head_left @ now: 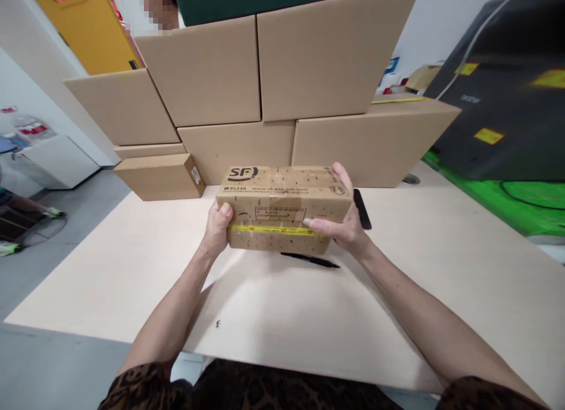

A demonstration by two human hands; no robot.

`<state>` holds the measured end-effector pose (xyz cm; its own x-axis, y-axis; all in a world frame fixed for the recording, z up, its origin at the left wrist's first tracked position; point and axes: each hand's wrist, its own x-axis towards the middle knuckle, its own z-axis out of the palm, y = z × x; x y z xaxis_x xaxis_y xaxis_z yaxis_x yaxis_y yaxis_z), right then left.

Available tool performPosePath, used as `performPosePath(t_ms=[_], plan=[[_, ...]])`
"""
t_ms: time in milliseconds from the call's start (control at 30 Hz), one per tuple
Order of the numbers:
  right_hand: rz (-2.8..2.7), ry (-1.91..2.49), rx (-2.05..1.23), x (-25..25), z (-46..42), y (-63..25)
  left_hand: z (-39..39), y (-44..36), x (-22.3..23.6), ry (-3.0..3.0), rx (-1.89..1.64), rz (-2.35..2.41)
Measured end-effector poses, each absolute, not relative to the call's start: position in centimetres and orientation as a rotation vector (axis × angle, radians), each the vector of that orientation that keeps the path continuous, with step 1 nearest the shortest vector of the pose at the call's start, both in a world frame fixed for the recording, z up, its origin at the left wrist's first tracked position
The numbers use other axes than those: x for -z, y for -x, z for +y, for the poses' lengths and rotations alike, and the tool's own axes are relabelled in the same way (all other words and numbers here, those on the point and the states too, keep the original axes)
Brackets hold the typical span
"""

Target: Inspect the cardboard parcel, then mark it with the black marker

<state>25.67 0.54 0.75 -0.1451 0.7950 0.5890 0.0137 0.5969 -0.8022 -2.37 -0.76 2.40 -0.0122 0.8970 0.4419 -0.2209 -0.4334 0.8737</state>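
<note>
A brown cardboard box [265, 213] printed with SF and a yellow tape strip is held up over the table between my two hands. My left hand [217, 226] grips its left end, thumb on the near side. At the right end, my right hand [346, 222] is closed round the box, its thumb lying along the near side and its fingers reaching the top edge. Below the box a black pen [311, 259] lies on the table. Partly behind my right hand is a black phone-like object [362, 209].
Large cardboard boxes [238, 151] are stacked along the back of the pale table [273, 316]. A smaller carton [161, 177] stands at the back left. A dark green container [256, 1] rests on top. Dark and green sheeting [498, 204] is at the right. A person [159, 7] is behind the stack.
</note>
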Motion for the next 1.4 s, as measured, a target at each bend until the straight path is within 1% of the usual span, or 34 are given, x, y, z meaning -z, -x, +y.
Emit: performPosePath(t_ms=[67, 133, 300, 400, 533, 633, 733, 867, 967, 1200, 1333, 1400], plan=[[-1.67, 0.688, -0.622, -0.6, 0.4, -25.7, -0.6, 2.2, -2.1, -1.373, -1.621, 0.769], [-1.734, 0.662, -0.533, -0.6, 0.4, -25.7, -0.7, 1.9, -2.1, -1.363, -1.638, 0.769], [-1.853, 0.758, -0.386, -0.5, 0.5, -25.2, -0.8, 1.9, -3.0, -1.27, -1.66, 0.77], [-1.875, 0.715, -0.371, -0.3, 0.5, -24.5, -0.6, 2.1, -3.4, -1.262, -1.658, 0.79], [-1.836, 0.597, -0.525, -0.2, -0.1, -24.1, -0.4, 2.4, -3.2, -1.316, -1.689, 0.807], [-1.75, 0.665, -0.67, -0.4, -0.6, -24.1, -0.4, 2.6, -2.6, -1.399, -1.72, 0.796], [-1.547, 0.777, -0.807, -0.3, -0.7, -23.8, -0.6, 3.1, -2.1, -1.542, -1.695, 0.823], [-1.16, 0.843, -1.075, -0.1, 0.1, -23.0, -1.0, 3.5, -1.7, -1.744, -1.646, 0.858], [-1.028, 0.872, -1.221, -0.5, 0.8, -23.0, -1.0, 3.2, -1.4, -1.786, -1.657, 0.859], [-1.097, 0.897, -1.241, -1.7, 1.2, -23.7, -0.3, 2.1, -1.6, -1.557, -1.697, 0.902], [-1.016, 0.905, -1.286, -1.6, 1.7, -24.3, -0.1, 2.0, -2.1, -1.346, -1.579, 0.812], [-1.017, 0.911, -1.282, -1.5, 2.1, -24.9, -0.1, 2.1, -1.9, -1.356, -1.5, 0.783]])
